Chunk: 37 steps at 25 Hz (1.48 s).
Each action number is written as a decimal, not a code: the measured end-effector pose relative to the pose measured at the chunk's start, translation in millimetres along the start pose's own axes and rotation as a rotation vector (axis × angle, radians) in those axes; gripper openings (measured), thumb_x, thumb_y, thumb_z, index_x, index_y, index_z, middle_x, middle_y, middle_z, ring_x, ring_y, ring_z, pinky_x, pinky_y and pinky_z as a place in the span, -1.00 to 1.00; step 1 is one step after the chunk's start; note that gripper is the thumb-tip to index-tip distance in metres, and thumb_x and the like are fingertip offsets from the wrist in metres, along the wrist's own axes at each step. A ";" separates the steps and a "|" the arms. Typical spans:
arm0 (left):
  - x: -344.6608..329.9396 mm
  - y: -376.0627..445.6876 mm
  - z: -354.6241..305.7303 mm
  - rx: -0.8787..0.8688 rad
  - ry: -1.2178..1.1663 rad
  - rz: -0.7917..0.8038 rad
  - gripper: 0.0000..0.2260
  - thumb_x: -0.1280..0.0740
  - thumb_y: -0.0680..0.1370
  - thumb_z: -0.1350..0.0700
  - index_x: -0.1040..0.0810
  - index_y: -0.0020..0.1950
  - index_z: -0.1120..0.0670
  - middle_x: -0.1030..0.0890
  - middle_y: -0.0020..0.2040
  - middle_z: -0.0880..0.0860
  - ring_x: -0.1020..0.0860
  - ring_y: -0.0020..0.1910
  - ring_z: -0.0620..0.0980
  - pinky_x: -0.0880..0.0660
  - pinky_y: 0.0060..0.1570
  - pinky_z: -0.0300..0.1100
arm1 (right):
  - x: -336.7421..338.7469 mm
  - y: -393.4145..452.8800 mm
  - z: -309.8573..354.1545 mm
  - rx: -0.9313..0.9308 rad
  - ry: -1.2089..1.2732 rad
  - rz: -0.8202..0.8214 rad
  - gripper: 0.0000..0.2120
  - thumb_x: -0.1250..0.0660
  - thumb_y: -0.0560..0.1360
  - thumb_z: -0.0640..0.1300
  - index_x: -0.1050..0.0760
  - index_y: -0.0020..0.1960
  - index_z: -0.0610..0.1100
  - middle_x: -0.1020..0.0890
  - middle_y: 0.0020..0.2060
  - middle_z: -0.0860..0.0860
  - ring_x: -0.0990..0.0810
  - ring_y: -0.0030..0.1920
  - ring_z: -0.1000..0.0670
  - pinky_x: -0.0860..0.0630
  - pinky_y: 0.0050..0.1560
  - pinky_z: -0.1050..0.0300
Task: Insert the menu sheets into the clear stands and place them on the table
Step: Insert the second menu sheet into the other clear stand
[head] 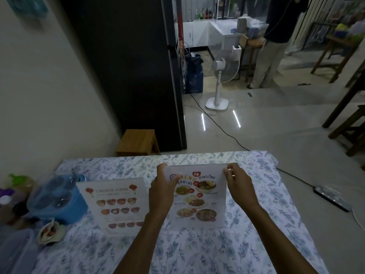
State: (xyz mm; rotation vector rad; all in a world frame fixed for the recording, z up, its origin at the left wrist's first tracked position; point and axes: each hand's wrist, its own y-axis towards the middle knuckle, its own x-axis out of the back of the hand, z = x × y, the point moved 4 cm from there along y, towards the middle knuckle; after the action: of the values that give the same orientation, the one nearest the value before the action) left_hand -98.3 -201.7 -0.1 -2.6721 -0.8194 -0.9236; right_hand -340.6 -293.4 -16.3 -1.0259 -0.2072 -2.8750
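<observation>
Clear plastic, thin and glossy, makes up the stand [195, 196] at lower centre of the frame, upright on the flowered tablecloth [256, 224] with the Thai menu sheet inside. The left hand [163, 191] pinches its top left corner, and the right hand [238, 186] pinches the top right. It is probably light, stiff and slippery, so the upper corners suit a grip. Left of it stands a second stand [116, 202] with a Chinese menu. Dim light blurs the stand's base and edges; I cannot tell whether the sheet is fully seated.
</observation>
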 end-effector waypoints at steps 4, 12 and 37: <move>0.1 -1.4 2.5 -0.015 -0.004 0.008 -0.51 -0.33 0.55 -0.25 -0.29 0.39 -0.14 -0.66 0.16 0.06 -0.64 0.07 0.09 -0.53 -0.05 -0.05 | -1.8 -5.5 -0.4 0.007 0.017 -0.010 -0.88 -0.15 0.66 -0.01 -0.44 0.04 0.00 -0.62 -0.02 0.00 -0.57 -0.02 0.02 -0.44 -0.22 0.20; 3.5 -3.7 1.9 -0.050 -0.019 0.026 -0.53 -0.34 0.56 -0.21 -0.29 0.39 -0.10 -0.67 0.12 0.06 -0.65 0.02 0.06 -0.51 -0.12 -0.09 | -2.6 -9.4 -1.1 -0.014 -0.014 0.004 -0.86 -0.17 0.65 -0.01 -0.46 0.10 -0.03 -0.62 0.05 -0.06 -0.59 -0.02 0.00 -0.46 -0.19 0.17; 147.9 -37.0 88.5 -0.128 -0.214 0.013 -0.43 -0.44 0.54 0.05 -0.29 0.49 -0.03 -0.57 0.16 0.00 -0.56 0.06 -0.06 -0.49 -0.10 -0.31 | -83.1 -144.2 120.3 -0.016 0.006 -0.073 -0.78 -0.39 0.55 -0.10 -0.43 0.14 -0.06 -0.66 -0.05 -0.01 -0.65 -0.18 0.09 -0.63 -0.25 0.08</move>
State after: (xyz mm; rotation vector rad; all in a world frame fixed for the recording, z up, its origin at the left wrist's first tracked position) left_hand 22.4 -75.1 22.1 -2.9222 -0.8096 -0.7178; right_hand -219.0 -129.8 8.8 -1.0340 -0.2259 -2.9487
